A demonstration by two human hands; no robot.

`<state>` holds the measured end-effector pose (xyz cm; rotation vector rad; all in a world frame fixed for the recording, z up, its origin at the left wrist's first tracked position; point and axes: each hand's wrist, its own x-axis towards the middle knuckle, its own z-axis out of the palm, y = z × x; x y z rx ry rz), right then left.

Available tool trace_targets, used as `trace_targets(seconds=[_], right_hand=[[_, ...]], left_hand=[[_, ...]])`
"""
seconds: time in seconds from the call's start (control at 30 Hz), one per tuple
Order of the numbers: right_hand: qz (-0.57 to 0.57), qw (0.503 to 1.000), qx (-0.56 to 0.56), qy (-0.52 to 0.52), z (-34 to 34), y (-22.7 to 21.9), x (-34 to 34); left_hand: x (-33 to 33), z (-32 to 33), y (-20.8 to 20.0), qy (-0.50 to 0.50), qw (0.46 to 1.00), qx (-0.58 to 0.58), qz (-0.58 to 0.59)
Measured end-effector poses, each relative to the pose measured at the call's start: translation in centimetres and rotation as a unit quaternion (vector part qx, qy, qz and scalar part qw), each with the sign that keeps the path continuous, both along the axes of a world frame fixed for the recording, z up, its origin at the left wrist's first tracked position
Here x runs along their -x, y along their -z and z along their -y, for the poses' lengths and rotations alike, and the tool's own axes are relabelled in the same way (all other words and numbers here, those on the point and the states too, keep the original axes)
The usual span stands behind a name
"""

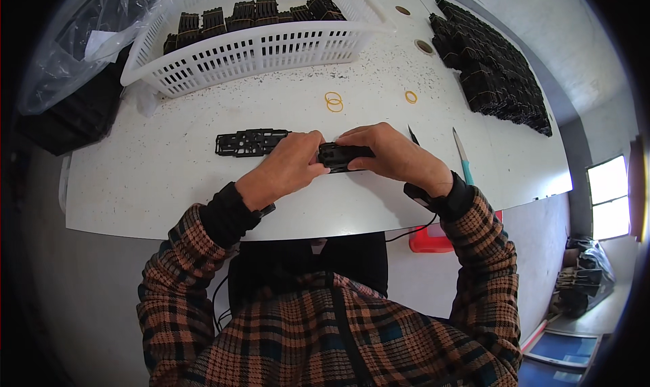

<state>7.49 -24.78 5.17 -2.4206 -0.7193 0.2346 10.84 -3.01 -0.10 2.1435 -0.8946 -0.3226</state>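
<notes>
Both hands on the black stack (335, 157) now, at the middle of the white table (169, 197); the right hand (393, 157) grips it from the right, fingers over the far side, thumb on the near one; the left hand (288, 163) pinches the left end, though its exact hold is partly hidden; no band shows around this stack, so it looks unfinished. Just left lies a flat black piece (250, 142), loose and apart from the stack; beyond the hands, two yellow rubber bands (334, 101) overlap, with more yellow rubber (411, 102) to their right, all unused! Plenty looks done: banded bundles (244, 16) stand in the white basket (257, 45); a big black pile (487, 65) covers the far right, banded in places; whether that pile is finished, I cannot tell.
</notes>
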Motion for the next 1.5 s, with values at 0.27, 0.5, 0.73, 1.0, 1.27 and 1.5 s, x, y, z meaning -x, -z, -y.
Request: trace_targets(seconds=[0.27, 0.5, 0.73, 1.0, 1.27, 1.5], right_hand=[[-0.002, 1.0, -0.004, 0.002, 0.2, 0.2, 0.0], [0.022, 0.999, -0.018, -0.017, 0.3, 0.6, -0.2], [-0.028, 0.999, 0.024, 0.003, -0.4, -0.5, 0.4], [-0.016, 0.999, 0.042, -0.003, -0.1, -0.2, 0.0], [-0.054, 0.998, 0.013, 0.007, 0.2, -0.3, 0.1], [-0.057, 0.998, 0.019, 0.002, -0.1, -0.7, 0.3]], left_hand=[[0.1, 0.1, -0.3, -0.003, 1.0, -0.008, -0.007], [0.2, 0.1, -0.3, -0.005, 1.0, 0.0, 0.001], [0.3, -0.1, -0.7, -0.007, 1.0, 0.006, -0.017], [0.3, 0.0, -0.9, -0.004, 1.0, 0.007, -0.03], [0.3, -0.2, -0.8, 0.005, 0.999, 0.025, -0.034], [0.2, -0.2, -0.2, -0.002, 0.999, 0.035, -0.026]])
